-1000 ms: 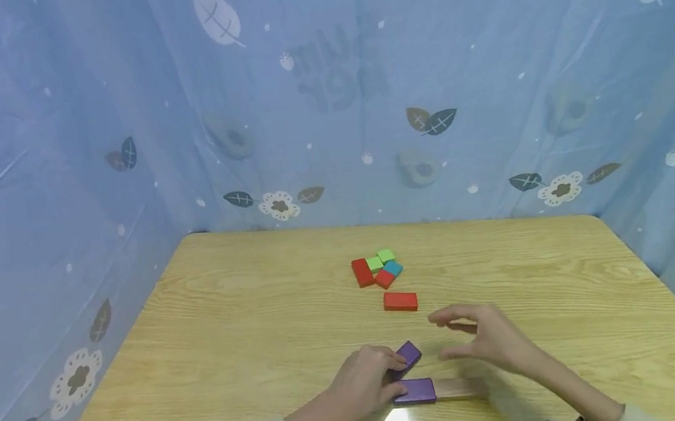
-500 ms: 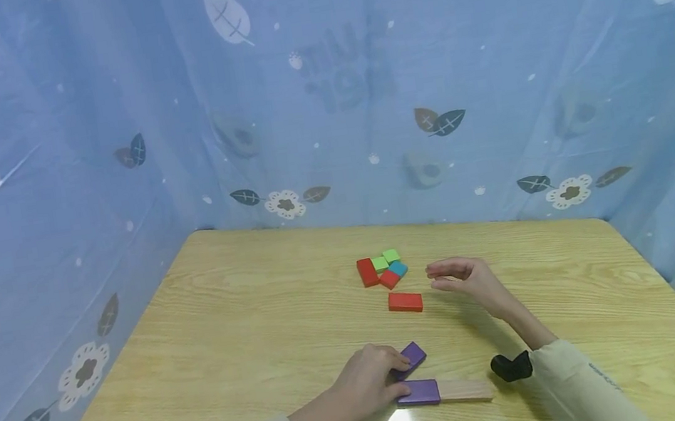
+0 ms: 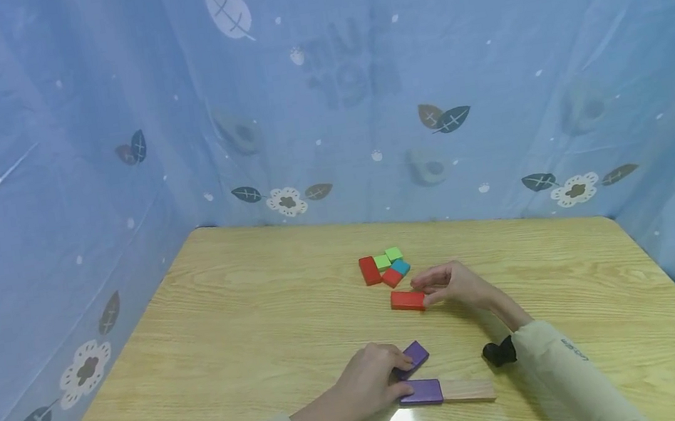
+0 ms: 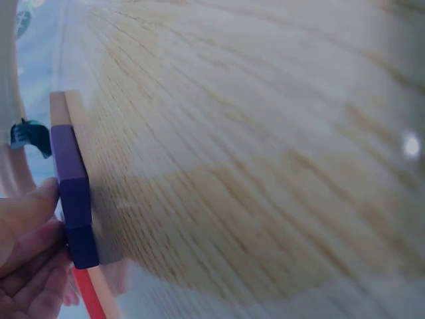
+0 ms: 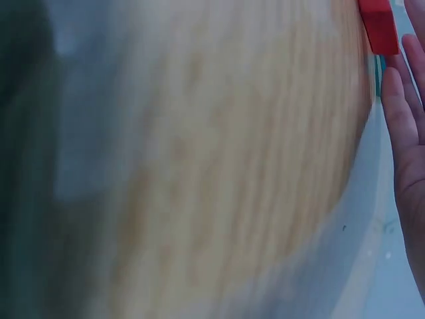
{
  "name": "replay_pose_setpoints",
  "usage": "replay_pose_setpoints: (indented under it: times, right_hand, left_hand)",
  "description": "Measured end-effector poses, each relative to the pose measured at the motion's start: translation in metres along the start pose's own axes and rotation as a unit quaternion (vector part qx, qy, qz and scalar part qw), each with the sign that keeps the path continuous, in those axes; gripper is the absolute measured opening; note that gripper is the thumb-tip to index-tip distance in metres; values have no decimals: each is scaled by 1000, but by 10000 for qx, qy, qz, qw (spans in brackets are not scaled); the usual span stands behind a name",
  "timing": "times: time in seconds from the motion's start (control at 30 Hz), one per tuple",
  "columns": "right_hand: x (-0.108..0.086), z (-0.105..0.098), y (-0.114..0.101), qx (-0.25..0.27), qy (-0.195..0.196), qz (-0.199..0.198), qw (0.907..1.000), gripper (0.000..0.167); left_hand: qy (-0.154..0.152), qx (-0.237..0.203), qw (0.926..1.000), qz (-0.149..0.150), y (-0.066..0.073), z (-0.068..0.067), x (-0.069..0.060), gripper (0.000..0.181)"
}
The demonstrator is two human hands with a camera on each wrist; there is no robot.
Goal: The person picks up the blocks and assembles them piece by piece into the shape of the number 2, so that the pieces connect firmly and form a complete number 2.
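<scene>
My left hand [image 3: 364, 381] holds two purple blocks near the front of the table. Its thumb lies on the end of the nearer purple block [image 3: 421, 392], and its fingers touch the angled purple block [image 3: 418, 355] behind. In the left wrist view, the thumb [image 4: 40, 199] meets the purple block's [image 4: 72, 156] side. Against that block's right end lies a plain wooden block [image 3: 468, 390]. My right hand [image 3: 461, 284] is at the right end of a single red block [image 3: 407, 301], thumb and fingers apart. The right wrist view shows its fingertips close to the red block [image 5: 380, 26]; contact is unclear.
Behind the single red block sits a cluster: a red block [image 3: 370, 271], two green blocks [image 3: 393, 254], a smaller red piece [image 3: 392, 277] and a blue piece [image 3: 401, 268]. A blue patterned curtain [image 3: 322, 97] surrounds the wooden table's [image 3: 260, 307] back and sides.
My right hand first moved forward from beside the purple blocks, then came left and down to the single red block. The left hand and the purple blocks have stayed in place.
</scene>
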State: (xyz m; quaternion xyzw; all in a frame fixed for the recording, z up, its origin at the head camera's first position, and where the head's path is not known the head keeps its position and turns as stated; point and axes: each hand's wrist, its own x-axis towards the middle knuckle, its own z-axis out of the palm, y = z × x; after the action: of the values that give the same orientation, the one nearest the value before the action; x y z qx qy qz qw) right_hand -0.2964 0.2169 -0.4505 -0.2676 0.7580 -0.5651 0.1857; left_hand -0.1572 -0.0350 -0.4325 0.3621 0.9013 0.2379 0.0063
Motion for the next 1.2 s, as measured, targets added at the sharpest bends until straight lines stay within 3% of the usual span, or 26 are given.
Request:
replay_pose_setpoints:
  times: [0.37, 0.6, 0.97, 1.2]
  right_hand:
    - [4, 11, -6, -776, -78, -51, 9969, 40]
    - [3, 8, -7, -958, 7, 53, 9954, 35]
    - [-15, -8, -21, -1289, 270, 68, 9913, 33]
    - [-31, -11, -29, -1383, 231, -185, 9899, 32]
  left_hand:
    - [-21, -27, 10000, 13, -2, -1, -1, 28]
    - [-23, -1, 10000, -31, 1, -2, 0, 28]
    - [6, 30, 10000, -41, 3, -2, 0, 28]
    - [82, 30, 10000, 13, 3, -2, -1, 28]
